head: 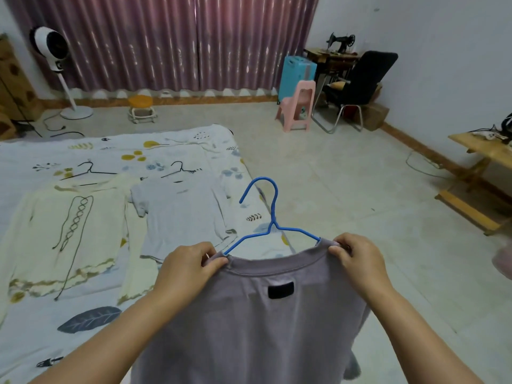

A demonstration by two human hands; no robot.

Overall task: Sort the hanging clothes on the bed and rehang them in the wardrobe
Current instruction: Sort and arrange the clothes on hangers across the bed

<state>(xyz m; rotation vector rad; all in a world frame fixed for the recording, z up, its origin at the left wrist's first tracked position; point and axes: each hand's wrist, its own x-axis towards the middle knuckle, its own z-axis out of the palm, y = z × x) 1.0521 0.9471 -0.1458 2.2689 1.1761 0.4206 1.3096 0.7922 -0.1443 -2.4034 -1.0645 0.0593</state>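
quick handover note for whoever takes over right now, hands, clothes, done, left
Left hand: pinches the collar of the mauve t-shirt at its left shoulder.
Right hand: pinches the collar at the right shoulder.
The blue hanger sits inside the neck, hook up, shirt held beside the bed.
On the bed: a cream long-sleeved top and a pale grey t-shirt, laid flat, each with a black hanger at its neck.
Done: mauve shirt on its hanger.
Left: hang it in the wardrobe, not in view; then the other two.

Mauve tee (249, 322) hangs on blue wire hanger (273, 217), off bed's (33, 322) right edge. Cream top (69, 231), pale-blue tee (180, 214) lie flat mid-bed, black hangers (88, 171) above.
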